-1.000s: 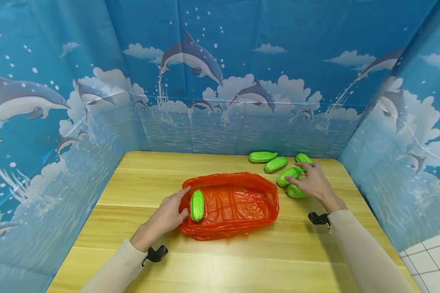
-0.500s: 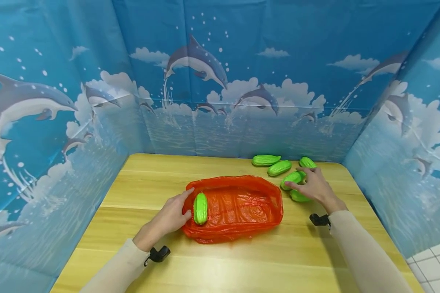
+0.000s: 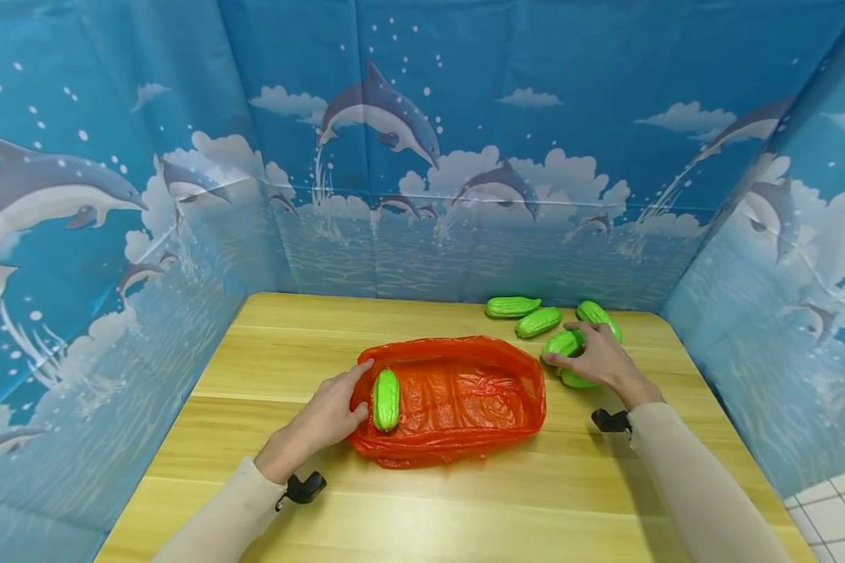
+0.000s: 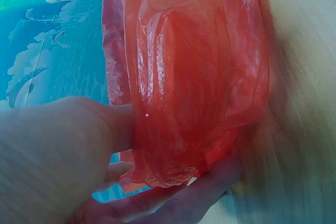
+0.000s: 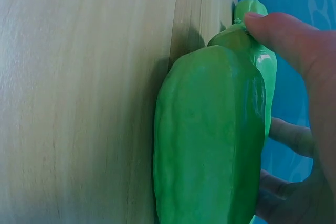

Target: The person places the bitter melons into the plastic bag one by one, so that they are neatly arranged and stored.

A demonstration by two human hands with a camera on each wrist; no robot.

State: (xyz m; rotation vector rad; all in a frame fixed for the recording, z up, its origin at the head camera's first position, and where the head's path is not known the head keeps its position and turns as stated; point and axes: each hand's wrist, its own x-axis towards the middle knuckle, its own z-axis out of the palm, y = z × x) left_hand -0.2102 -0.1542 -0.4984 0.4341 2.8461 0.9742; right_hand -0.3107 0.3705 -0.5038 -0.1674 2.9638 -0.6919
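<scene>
In the head view my left hand (image 3: 324, 418) holds the left end of an open red plastic bag (image 3: 458, 438). The left wrist view shows the thumb and fingers around the bag's end. Inside, a bright green ribbed gourd (image 3: 386, 400) lies along the left wall. My right hand (image 3: 605, 361) grips another ribbed gourd (image 3: 562, 344) to the right of the bag. In the right wrist view the thumb (image 5: 283, 32) lies on it and the fingers reach around its far side. A nearer gourd (image 5: 205, 140) hides much of it there.
Two more gourds (image 3: 512, 307) (image 3: 539, 322) lie at the back of the wooden table (image 3: 296, 328), and another gourd (image 3: 598, 315) lies behind my right hand. A dolphin-print curtain (image 3: 422, 258) encloses the table's back and sides.
My right hand has closed its thumb and fingers in on the gourd between them. The left hand stays on the bag's end. The head view has shifted slightly.
</scene>
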